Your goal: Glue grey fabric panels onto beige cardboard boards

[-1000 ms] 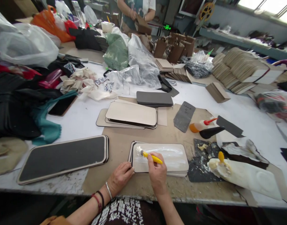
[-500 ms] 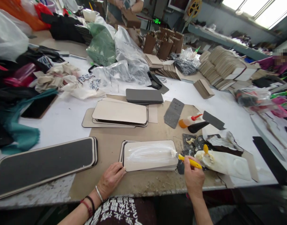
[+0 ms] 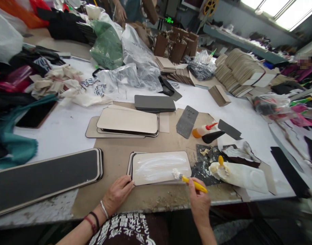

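Note:
My right hand (image 3: 198, 200) is closed around a yellow-handled brush (image 3: 190, 181). Its white bristles touch the near right corner of a beige rounded board (image 3: 159, 166) streaked with wet white glue. That board tops a small stack on a brown paper sheet (image 3: 115, 156). My left hand (image 3: 117, 193) rests at the board's near left corner, its fingers curled against the edge and pressing it down.
A white glue-smeared slab with a second yellow brush (image 3: 239, 175) lies to the right. Long black boards (image 3: 46, 177) sit at left, more beige boards (image 3: 127, 120) and a grey stack (image 3: 154, 102) behind. An orange glue bottle (image 3: 202, 130) lies right of centre. Another person (image 3: 127, 10) stands across the table.
My right hand swept the brush from the board's left end off to the right edge, then back onto the near right corner. Glue streaks now cover more of the board.

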Motion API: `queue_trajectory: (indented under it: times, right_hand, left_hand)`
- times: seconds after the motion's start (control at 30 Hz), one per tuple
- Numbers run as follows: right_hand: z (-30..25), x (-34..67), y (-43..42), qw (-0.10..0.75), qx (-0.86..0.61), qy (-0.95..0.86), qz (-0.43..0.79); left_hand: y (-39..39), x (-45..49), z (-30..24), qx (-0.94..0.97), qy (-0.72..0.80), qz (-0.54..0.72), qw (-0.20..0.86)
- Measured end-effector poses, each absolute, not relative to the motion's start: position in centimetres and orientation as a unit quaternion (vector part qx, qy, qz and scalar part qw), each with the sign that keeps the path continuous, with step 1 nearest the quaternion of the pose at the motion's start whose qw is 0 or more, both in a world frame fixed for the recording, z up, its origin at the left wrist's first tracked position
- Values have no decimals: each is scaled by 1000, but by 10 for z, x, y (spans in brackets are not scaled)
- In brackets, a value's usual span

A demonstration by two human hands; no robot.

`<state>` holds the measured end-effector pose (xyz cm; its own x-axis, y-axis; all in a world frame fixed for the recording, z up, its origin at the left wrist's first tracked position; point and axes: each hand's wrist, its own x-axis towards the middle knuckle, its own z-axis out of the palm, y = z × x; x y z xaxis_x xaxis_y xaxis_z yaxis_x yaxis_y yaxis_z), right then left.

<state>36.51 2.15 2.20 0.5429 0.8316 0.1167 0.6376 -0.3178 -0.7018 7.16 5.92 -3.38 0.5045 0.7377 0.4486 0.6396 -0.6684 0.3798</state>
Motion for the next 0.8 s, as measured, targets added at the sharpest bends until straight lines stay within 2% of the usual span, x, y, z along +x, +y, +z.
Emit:
queue_trajectory:
  times: [0.13, 0.5, 0.67, 0.8]
  right_hand:
    - [32, 398, 29, 331, -821, -460, 69]
    - [39, 418, 70, 277, -842, -462, 18]
    - [41, 410, 90, 297, -832, -465, 67]
    - [39, 411, 97, 264, -834, -482, 56]
  left_hand:
    - [59, 72, -33, 864, 398, 296, 86]
    - [60, 74, -28, 861, 413, 289, 68]
    - [58, 74, -32, 857, 419, 290, 77]
    - [57, 76, -32, 852, 427, 291, 80]
